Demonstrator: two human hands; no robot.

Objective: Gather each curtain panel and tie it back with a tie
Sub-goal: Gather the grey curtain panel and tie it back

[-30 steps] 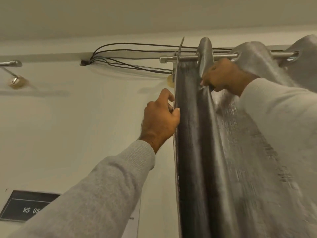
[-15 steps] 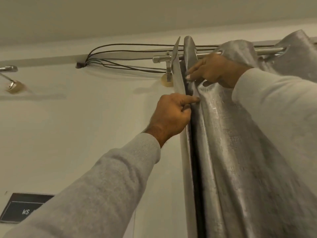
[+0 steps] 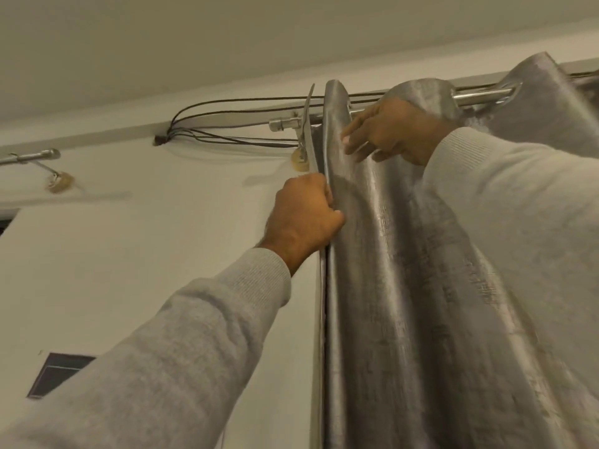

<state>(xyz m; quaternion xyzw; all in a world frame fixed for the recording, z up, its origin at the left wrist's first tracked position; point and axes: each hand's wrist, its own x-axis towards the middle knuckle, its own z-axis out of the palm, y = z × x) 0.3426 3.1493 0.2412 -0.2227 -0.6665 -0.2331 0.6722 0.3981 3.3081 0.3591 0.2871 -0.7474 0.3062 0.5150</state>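
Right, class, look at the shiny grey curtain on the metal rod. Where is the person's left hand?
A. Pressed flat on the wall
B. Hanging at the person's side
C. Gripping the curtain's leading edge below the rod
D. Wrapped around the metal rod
C: the left hand has its fingers curled round the leading edge of the shiny grey curtain, well below the metal rod, while the right hand holds the folds higher up.

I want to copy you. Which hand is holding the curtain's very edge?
The left hand, the lower one, grips the curtain edge; the right hand holds a fold higher.
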